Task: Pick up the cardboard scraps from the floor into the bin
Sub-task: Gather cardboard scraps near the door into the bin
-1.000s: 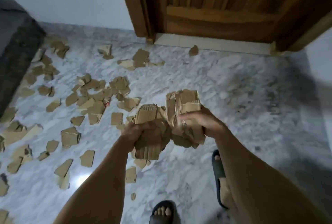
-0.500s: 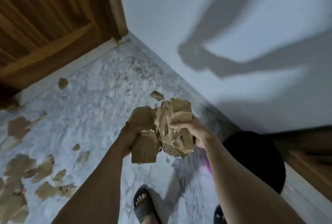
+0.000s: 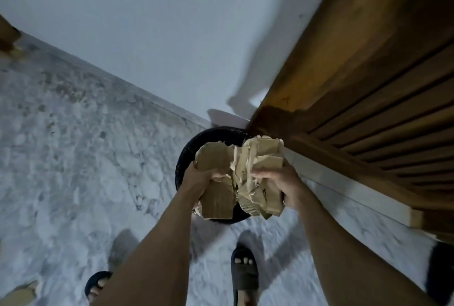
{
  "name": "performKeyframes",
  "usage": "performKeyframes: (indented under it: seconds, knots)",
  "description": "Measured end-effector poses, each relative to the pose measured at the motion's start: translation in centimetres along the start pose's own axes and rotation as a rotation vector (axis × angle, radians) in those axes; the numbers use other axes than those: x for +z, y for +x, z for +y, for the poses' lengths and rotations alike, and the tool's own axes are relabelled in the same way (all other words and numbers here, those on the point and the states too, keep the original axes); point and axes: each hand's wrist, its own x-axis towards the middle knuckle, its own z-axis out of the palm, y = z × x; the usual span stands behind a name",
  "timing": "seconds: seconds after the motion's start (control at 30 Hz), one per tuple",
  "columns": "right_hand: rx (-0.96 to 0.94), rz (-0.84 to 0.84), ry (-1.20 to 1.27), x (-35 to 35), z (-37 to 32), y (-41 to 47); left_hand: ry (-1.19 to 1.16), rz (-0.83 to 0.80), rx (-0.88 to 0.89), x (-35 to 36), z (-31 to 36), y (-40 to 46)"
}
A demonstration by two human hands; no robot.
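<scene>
Both hands now hang over the black bin (image 3: pixel 189 148), beside them before | left hand (image 3: pixel 199 176) and right hand (image 3: pixel 282 183) clutch the cardboard scraps (image 3: pixel 242 175) between them | wooden door (image 3: pixel 368 84) to their right

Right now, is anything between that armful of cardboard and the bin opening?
Nothing visible. The left hand and right hand grip the cardboard scraps directly over the black bin. The wooden door stands close beside the bin's right edge, not across it.
</scene>
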Motion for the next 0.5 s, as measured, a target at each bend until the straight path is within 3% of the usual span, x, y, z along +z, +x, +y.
performKeyframes:
  seconds: [0.23,0.5]
  knots:
    - [-0.093,0.024,0.075,-0.2,3.4,6.5,0.106,0.212,0.113,3.4,-2.0,4.4]
    - [0.026,-0.006,-0.015,1.4,6.5,8.6,0.031,0.169,-0.057,1.9,-4.7,5.2]
